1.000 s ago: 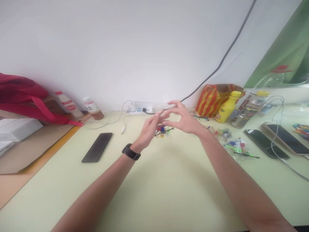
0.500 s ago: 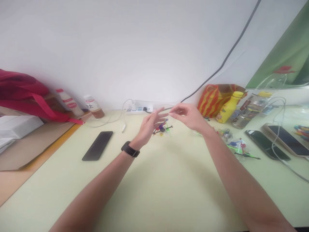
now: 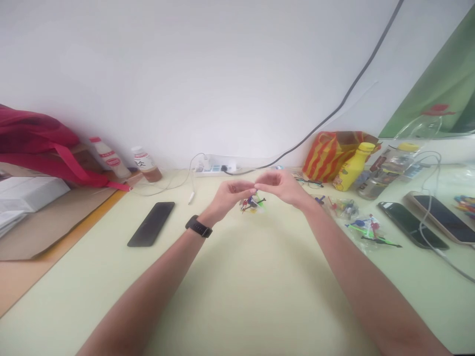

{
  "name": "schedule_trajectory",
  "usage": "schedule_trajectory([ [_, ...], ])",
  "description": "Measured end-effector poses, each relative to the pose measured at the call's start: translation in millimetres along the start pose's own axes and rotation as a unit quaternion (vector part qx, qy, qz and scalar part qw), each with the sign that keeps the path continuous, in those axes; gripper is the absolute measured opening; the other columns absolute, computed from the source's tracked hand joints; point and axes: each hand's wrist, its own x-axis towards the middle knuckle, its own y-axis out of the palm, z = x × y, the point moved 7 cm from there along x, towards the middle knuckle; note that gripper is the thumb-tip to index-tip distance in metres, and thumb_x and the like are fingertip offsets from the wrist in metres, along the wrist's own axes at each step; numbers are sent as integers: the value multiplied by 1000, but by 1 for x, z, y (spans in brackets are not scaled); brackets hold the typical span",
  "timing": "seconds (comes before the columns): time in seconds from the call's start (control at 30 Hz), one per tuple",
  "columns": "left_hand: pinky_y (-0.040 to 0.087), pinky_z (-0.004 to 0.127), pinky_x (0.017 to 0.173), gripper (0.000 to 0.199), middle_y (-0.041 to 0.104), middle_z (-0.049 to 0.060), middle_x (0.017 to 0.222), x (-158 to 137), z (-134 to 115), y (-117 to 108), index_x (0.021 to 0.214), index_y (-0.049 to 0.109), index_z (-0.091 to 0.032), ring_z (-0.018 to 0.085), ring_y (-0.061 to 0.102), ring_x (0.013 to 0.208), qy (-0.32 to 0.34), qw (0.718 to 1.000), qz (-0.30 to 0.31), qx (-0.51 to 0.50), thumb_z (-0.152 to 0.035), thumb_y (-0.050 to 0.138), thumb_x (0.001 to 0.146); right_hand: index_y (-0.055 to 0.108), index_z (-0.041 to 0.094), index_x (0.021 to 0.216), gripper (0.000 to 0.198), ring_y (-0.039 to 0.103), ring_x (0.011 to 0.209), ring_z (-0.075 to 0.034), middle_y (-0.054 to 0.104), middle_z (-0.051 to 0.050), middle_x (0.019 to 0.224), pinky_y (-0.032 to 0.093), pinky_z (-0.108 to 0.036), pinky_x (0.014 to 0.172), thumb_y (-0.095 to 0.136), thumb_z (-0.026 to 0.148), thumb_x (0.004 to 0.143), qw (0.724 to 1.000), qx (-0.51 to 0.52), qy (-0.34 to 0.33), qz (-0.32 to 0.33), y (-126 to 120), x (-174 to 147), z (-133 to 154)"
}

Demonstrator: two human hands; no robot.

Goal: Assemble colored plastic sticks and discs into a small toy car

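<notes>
Your left hand (image 3: 229, 194) and right hand (image 3: 279, 187) meet fingertip to fingertip just above the little heap of coloured sticks (image 3: 252, 203), which lies on the pale green table (image 3: 237, 287) a short way in front of the white power strip (image 3: 215, 169). Both hands are curled nearly closed, thumb against forefinger in a pinch; something tiny may sit between the tips, but the blur makes it impossible to tell what, if anything, either hand has hold of. A black watch (image 3: 199, 227) sits on your left wrist.

Left of the heap of coloured sticks, a black phone (image 3: 151, 223) lies flat on the table, and further left, near the wall, stand two small bottles (image 3: 128, 162) beside a red bag (image 3: 40, 148). Right of the heap lie more coloured pieces in clear packets (image 3: 361, 226) (some loose, some bagged), then two phones (image 3: 426, 217) with a white cable across them. Behind those, a yellow bottle (image 3: 352, 167) leans against a red-and-yellow striped bag (image 3: 326, 153).
</notes>
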Motion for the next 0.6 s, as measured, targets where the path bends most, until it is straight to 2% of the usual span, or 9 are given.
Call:
schedule_trajectory([
  [0.07, 56, 33, 78, 29, 79, 10, 95, 0, -1, -4, 100, 83, -17, 20, 70, 84, -6, 1000, -4, 10, -42, 82, 86, 79, 18, 89, 36, 70, 82, -23, 78, -8, 87, 55, -37, 77, 82, 53, 80, 1000, 0, 11, 20, 4, 1, -4],
  [0.17, 56, 37, 89, 27, 79, 11, 101, 2, -2, -18, 97, 83, -18, 23, 72, 95, 2, 999, -38, 33, -41, 84, 83, 81, 19, 88, 31, 68, 77, -21, 78, -6, 85, 53, -35, 72, 84, 49, 79, 1000, -4, 20, 18, 2, 2, -12],
  [0.3, 58, 36, 79, 31, 80, 11, 94, 3, 2, -37, 100, 83, -17, 21, 72, 84, -4, 997, -57, 57, -39, 89, 78, 83, 20, 92, 28, 66, 73, -18, 77, -5, 82, 53, -34, 72, 87, 42, 76, 998, 45, 31, -8, -4, 4, -28],
  [0.47, 58, 35, 76, 36, 81, 12, 92, 2, 3, -47, 110, 81, -16, 22, 74, 81, 2, 999, -46, 26, -39, 85, 82, 83, 22, 104, 36, 66, 70, -17, 74, -3, 74, 53, -34, 71, 89, 40, 73, 988, 143, 42, -50, -7, 6, -48],
  [0.6, 58, 36, 80, 31, 81, 13, 96, 1, 0, -47, 108, 81, -16, 22, 74, 83, 5, 998, -53, -18, -36, 83, 84, 84, 22, 92, 25, 67, 75, -17, 76, -5, 79, 52, -32, 71, 86, 36, 72, 973, 210, 52, -76, -8, 7, -56],
])
